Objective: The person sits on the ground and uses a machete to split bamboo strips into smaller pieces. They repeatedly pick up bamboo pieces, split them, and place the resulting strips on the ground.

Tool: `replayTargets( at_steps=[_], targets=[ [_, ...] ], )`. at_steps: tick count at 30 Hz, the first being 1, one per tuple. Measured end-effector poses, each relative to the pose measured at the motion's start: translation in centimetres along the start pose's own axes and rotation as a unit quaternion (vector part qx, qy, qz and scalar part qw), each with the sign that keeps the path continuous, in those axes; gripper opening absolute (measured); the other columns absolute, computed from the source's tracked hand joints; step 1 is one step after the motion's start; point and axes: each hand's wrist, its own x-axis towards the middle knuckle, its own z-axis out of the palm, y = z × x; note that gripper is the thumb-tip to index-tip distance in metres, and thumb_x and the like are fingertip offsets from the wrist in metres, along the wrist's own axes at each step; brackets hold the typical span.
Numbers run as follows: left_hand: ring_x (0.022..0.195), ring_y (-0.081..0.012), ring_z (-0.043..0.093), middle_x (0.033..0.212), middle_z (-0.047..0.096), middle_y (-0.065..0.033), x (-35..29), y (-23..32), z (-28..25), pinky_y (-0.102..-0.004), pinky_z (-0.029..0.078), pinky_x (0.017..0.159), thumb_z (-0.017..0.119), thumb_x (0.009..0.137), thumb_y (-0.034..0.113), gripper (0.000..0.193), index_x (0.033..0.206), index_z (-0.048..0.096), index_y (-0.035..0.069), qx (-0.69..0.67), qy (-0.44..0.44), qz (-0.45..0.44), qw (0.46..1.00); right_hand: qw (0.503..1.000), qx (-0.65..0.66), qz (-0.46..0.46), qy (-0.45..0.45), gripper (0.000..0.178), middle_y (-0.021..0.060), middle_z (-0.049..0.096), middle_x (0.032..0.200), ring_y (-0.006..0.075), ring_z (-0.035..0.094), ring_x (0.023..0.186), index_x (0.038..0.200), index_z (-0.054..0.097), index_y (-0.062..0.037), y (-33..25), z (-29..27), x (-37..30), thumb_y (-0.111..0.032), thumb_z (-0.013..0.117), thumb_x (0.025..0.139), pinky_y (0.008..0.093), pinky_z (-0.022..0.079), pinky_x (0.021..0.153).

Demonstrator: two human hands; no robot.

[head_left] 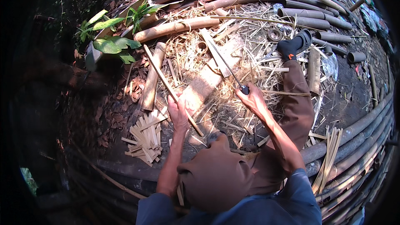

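In my view the ground (346,84) carries pale shavings (250,27) at one o'clock, bamboo poles (352,145) at four, short flat strips (146,138) heaped at eight, and dry leaves (113,126) between eight and nine.

Left grip (179,114) curled, right grip (253,100) clenched, left forearm (171,166) reaching ahead, right forearm (283,141) angled inward

Light: patchy daylight | Glare: plank (205,89), between and ahead of left hand (178,114) and right hand (253,99), washed nearly white | Shadow: well left of left hand, near-black, detail lost | Distortion: bamboo poles (354,127) right of right hand, bowed; rim blackened | Focus: hands fairly sharp; far-left margin soft
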Motion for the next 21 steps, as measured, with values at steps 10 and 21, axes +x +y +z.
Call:
replayTargets(
  at_steps=[10,21],
  targets=[
    [0.11,-0.0216,0.057,0.114,0.059,-0.0178,8.1,-7.9,-0.8,-0.0337,0.044,0.098,0.044,0.093,-0.001,0.021,0.113,0.039,-0.002,0.141,0.016,0.117,0.983,0.992,0.063,0.092,-0.061,0.051,0.026,0.066,0.094,0.0433,0.065,0.089,0.126,0.053,-0.0089,2.3,3.7,-8.8,-0.044,0.059,0.09,0.0477,0.05,0.077],
    [0.06,-0.0062,0.034,0.07,0.038,0.0028,9.2,4.3,1.0,-0.0217,0.033,0.055,0.05,0.102,0.024,0.026,0.081,0.042,0.01,-0.011,0.102,0.22,0.97,0.957,0.176,0.117,-0.199,0.041,0.0221,0.062,0.073,0.04,0.064,0.069,0.121,0.049,-0.0068,-6.0,7.2,-7.8,-0.04,0.05,0.097,0.0471,0.047,0.063]
  ],
)
